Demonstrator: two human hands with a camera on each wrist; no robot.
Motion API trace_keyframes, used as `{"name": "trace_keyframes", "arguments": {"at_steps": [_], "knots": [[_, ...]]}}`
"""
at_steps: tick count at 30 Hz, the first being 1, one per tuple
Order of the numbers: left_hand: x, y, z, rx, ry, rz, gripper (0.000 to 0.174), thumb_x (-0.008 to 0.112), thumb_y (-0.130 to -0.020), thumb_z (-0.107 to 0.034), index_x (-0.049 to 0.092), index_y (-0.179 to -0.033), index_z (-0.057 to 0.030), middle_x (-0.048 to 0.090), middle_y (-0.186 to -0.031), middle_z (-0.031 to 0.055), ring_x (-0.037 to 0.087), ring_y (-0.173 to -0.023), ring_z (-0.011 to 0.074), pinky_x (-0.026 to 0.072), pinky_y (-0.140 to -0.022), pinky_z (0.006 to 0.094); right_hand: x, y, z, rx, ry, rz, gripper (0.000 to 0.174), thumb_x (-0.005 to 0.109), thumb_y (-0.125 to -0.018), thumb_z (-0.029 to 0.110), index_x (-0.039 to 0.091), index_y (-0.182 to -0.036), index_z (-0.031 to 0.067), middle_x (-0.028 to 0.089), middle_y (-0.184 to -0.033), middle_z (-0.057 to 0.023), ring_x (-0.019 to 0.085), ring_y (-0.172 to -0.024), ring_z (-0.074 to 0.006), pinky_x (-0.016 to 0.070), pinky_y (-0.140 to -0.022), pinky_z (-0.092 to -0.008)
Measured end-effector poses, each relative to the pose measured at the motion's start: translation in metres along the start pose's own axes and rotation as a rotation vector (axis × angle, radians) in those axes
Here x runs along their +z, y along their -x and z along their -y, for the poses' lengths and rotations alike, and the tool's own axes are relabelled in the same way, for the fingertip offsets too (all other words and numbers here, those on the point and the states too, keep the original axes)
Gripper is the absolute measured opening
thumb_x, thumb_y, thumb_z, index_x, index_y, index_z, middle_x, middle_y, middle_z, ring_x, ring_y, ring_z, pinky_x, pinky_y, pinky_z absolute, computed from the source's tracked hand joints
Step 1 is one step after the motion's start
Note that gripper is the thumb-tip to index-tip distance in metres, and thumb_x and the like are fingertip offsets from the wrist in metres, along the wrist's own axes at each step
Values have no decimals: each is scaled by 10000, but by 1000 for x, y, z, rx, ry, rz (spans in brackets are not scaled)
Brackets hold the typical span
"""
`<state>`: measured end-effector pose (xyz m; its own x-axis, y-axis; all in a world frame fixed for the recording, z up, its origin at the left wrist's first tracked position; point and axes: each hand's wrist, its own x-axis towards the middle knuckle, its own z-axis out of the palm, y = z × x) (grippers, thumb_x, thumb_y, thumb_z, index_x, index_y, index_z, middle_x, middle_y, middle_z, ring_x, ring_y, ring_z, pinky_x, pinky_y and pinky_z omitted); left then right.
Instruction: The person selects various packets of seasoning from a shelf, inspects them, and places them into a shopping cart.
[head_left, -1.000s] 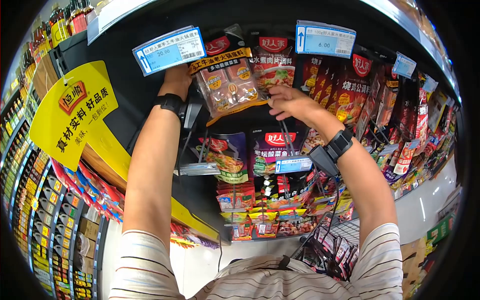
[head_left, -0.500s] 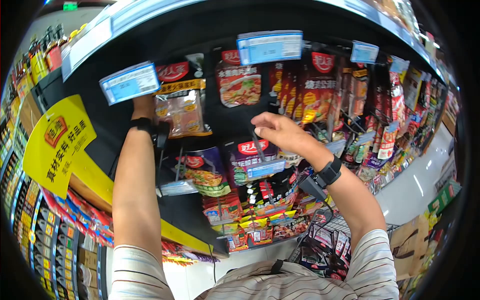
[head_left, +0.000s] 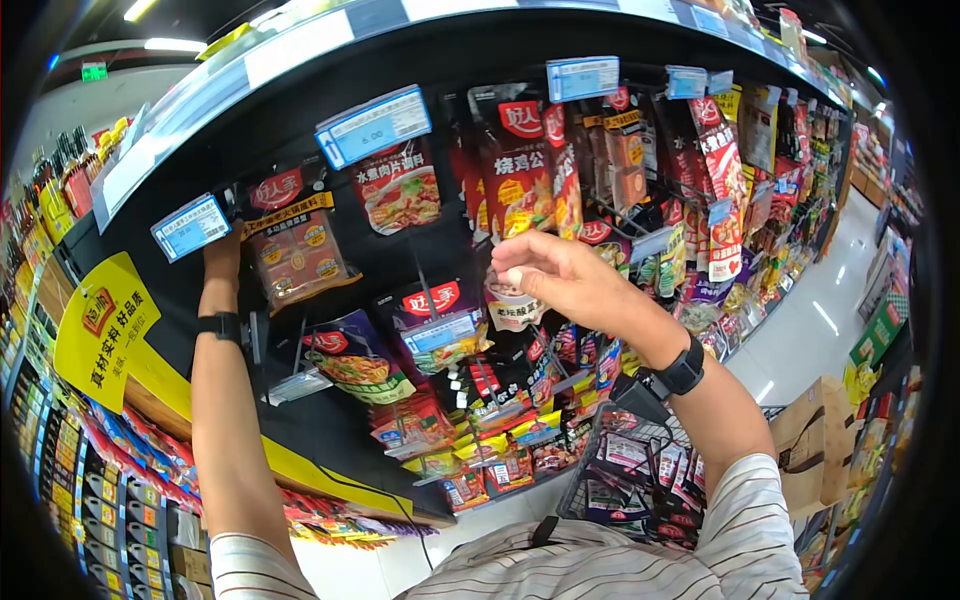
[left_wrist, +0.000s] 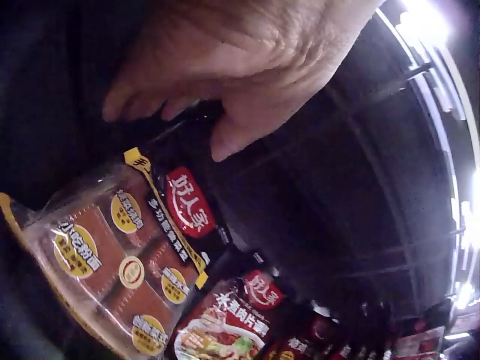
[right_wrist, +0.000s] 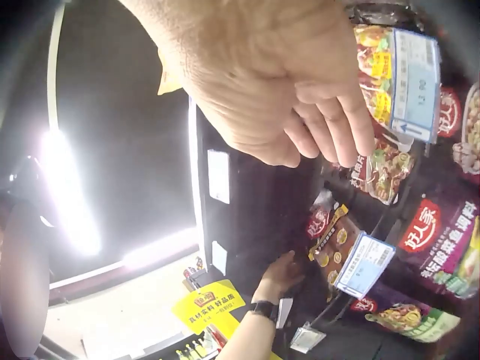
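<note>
A clear-fronted packet of hotpot base (head_left: 298, 255) with a yellow-edged label and brown blocks inside hangs at the rack's left end. Beside its upper left edge is my left hand (head_left: 222, 258), partly hidden behind a blue-and-white price tag (head_left: 190, 229) in the head view. The left wrist view shows that hand (left_wrist: 247, 60) above the packet (left_wrist: 124, 262), fingers loosely bent with nothing in them. My right hand (head_left: 548, 268) hovers before the hanging seasoning packets, near a red one (head_left: 520, 175). Its fingers are relaxed and hold nothing.
Another red seasoning packet (head_left: 397, 188) hangs right of the hotpot base, behind a price tag (head_left: 374, 127). Purple packets (head_left: 355, 358) hang on lower hooks. A wire cart of dark packets (head_left: 640, 470) stands below right. A yellow sign (head_left: 110, 320) juts out at left.
The head view has swung right, showing more of the rack. My right hand has moved from the hotpot base packet's right edge toward the packets farther right. My left hand stays beside the hotpot base.
</note>
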<state>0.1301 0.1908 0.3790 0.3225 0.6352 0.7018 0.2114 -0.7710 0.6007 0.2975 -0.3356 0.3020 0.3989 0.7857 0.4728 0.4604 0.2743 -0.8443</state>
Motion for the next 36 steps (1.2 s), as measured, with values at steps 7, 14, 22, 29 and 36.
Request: {"name": "trace_keyframes", "arguments": {"at_steps": [7,14,22,29,36], "knots": [[-13,126,-121,32,105,363,403,659,-926,-304,657,-1115,52,694,-1008,124,654,-950,215,487,-857,313,-69,28,-7,27,-23,-208,207,552,-1002,142,617,-1147,10,675,-1066,-52,646,-959,-111,531,-782,-273],[40,184,-273,268,187,789,722,619,-956,-507,498,-1381,63,601,-1320,194,589,-1201,259,438,-1033,344,-129,7,-20,33,135,-372,319,610,-956,197,589,-1205,-2,657,-1064,-57,640,-921,-122,536,-768,-285],[131,181,-324,228,103,767,1119,673,-764,-745,466,-1316,206,596,-1240,341,608,-1186,348,475,-992,380,-156,-24,-27,185,359,-377,682,701,-889,358,464,-1385,-44,590,-1283,-173,601,-1110,-198,511,-906,-317],[175,152,-299,104,86,701,888,668,-838,-595,499,-1262,168,640,-953,206,616,-807,231,482,-648,343,-160,-54,-36,226,229,-371,841,708,-839,458,445,-1411,-99,584,-1321,-233,552,-1260,-284,421,-1042,-337],[178,155,-299,42,120,606,680,635,-887,-535,594,-1064,120,557,-732,64,467,-563,138,359,-497,323,-154,-69,-24,326,383,-422,811,672,-905,464,386,-1459,-54,511,-1418,-240,505,-1310,-332,407,-1067,-419]]}}
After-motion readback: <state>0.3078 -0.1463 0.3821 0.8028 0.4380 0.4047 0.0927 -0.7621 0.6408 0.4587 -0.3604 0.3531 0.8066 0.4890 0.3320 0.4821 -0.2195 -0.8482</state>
